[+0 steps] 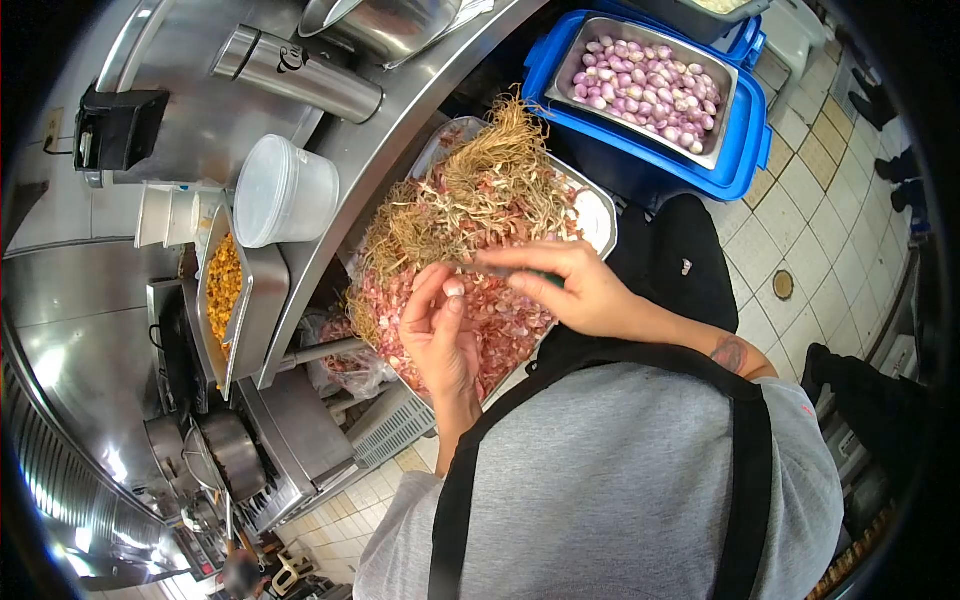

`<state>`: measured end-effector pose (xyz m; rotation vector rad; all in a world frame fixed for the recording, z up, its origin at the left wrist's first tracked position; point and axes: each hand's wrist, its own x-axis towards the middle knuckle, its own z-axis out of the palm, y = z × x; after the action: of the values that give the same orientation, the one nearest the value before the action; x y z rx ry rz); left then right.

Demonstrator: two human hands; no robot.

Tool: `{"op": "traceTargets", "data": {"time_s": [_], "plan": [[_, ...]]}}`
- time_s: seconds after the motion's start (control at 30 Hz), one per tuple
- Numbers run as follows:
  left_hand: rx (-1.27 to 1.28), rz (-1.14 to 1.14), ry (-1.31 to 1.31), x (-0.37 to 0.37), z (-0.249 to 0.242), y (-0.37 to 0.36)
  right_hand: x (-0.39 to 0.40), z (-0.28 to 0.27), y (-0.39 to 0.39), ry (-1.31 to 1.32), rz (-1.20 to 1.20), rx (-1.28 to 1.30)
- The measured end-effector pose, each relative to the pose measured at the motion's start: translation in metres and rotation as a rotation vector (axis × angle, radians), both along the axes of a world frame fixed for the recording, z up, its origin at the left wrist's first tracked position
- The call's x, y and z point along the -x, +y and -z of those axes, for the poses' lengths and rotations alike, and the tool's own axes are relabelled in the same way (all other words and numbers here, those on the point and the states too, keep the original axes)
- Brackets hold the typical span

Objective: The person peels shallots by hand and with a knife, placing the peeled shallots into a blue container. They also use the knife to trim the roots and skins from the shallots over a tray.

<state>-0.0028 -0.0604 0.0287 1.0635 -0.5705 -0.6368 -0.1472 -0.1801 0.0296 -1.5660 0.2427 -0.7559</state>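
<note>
My left hand (pixel 440 325) is closed, its thumb and fingers pinched together over the pile of reddish skins (pixel 505 345); whatever lies between the fingertips is too small to name. Just right of it, my right hand (pixel 565 285) grips a small knife (pixel 483 268) with a dark green handle, its blade pointing at the left fingertips. Dry, stringy roots and stalks (pixel 470 190) are heaped beyond both hands. Peeled purple-white shallots (pixel 650 88) fill a metal pan (pixel 728 125) at the upper right.
The shallot pan rests on a blue lid (pixel 752 150). On the steel counter (pixel 375 165) at left are a lidded white tub (pixel 280 190), a steel flask (pixel 300 75) and a tray of orange pieces (pixel 222 290). Pots stand lower left. Other people's dark-clothed legs (pixel 865 390) show at right.
</note>
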Motion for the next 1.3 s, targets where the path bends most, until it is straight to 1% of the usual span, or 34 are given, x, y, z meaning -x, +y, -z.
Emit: {"op": "traceTargets", "data": {"time_s": [0.03,0.13,0.17,0.27,0.5,0.57,0.67,0.77,0.87,0.97,1.07,1.1,1.2,1.27,1.3], "plan": [[0.005,0.008,-0.018,0.0,0.001,0.001,0.002,-0.005,0.001,0.028,-0.052,0.07],[0.0,0.028,-0.089,0.002,-0.002,0.001,-0.006,0.006,0.01,-0.092,-0.082,0.036],[-0.013,0.034,-0.124,0.005,-0.006,0.001,-0.006,0.007,0.011,-0.093,-0.09,0.011],[-0.031,0.043,-0.198,0.01,-0.011,0.0,-0.005,0.005,0.009,-0.104,-0.072,0.072],[-0.007,0.039,-0.188,0.009,-0.013,0.001,-0.002,0.002,0.007,-0.091,-0.142,0.068],[-0.016,0.068,-0.204,0.007,-0.014,0.002,-0.002,0.004,0.006,-0.092,-0.164,0.058],[-0.05,0.094,-0.246,0.003,-0.015,0.005,0.002,-0.005,0.002,0.013,-0.175,0.066],[-0.089,0.087,-0.293,0.003,-0.016,0.005,0.001,-0.004,0.003,0.0,-0.135,0.119],[-0.08,0.074,-0.298,0.004,-0.015,0.002,-0.003,0.003,0.006,-0.029,-0.129,0.058],[-0.073,0.058,-0.254,0.009,-0.015,0.0,-0.007,0.013,0.008,-0.063,-0.154,-0.068],[-0.036,0.048,-0.268,0.008,-0.009,-0.003,-0.004,0.012,0.009,0.053,-0.235,-0.319],[-0.016,0.047,-0.285,0.008,-0.007,-0.004,-0.004,0.01,0.009,0.04,-0.24,-0.328],[-0.068,0.04,-0.312,0.007,-0.008,-0.005,-0.004,0.007,0.008,0.021,-0.235,-0.337],[-0.046,0.066,-0.245,0.008,-0.007,-0.005,-0.005,0.008,0.006,0.039,-0.207,-0.32],[-0.035,0.079,-0.211,0.008,-0.007,-0.005,-0.005,0.007,0.006,0.019,-0.171,-0.363]]}}
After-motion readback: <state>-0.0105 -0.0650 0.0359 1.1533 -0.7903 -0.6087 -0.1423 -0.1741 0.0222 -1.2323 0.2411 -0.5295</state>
